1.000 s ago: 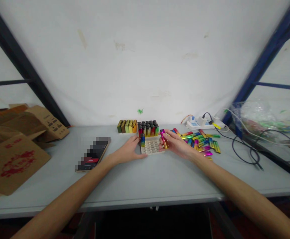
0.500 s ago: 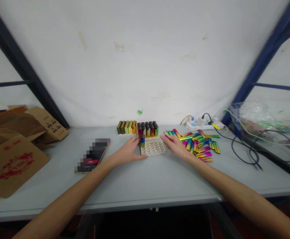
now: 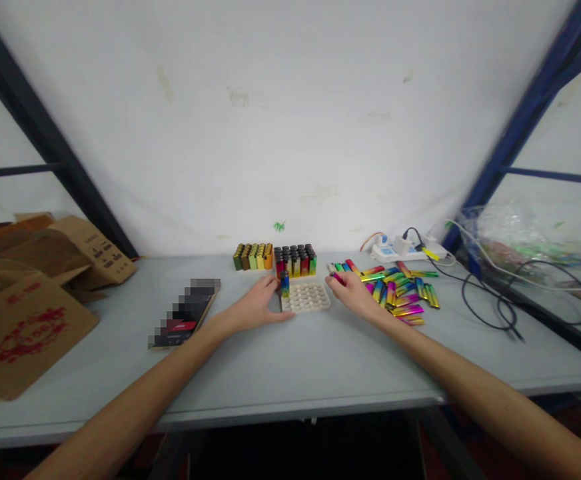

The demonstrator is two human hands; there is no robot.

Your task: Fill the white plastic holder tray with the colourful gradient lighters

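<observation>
A white tray point(image 3: 306, 305) with rows of round holes lies in front of me on the table. One blue-and-yellow lighter point(image 3: 285, 284) stands upright at its back left corner. My left hand point(image 3: 256, 305) is closed about the tray's left end, thumb at the front edge and fingers near the standing lighter. Right of the tray, my right hand point(image 3: 353, 295) pinches a lighter point(image 3: 337, 277), whose dark end shows at the fingertips; the rest is hidden. Beside and behind that hand lies a loose pile of shiny rainbow-coloured lighters point(image 3: 403, 293).
Behind the tray stand a block of black-topped lighters point(image 3: 295, 261) and a block of yellow-topped ones point(image 3: 253, 257). A phone point(image 3: 190, 313), partly pixelated, and cardboard boxes point(image 3: 35, 320) lie to the left. A power strip point(image 3: 400, 249), black cable point(image 3: 490, 313) and plastic bag point(image 3: 503, 227) are at right.
My right hand has drawn its fingers closer together around a lighter and shifted slightly right. My left hand and the tray stay where they were.
</observation>
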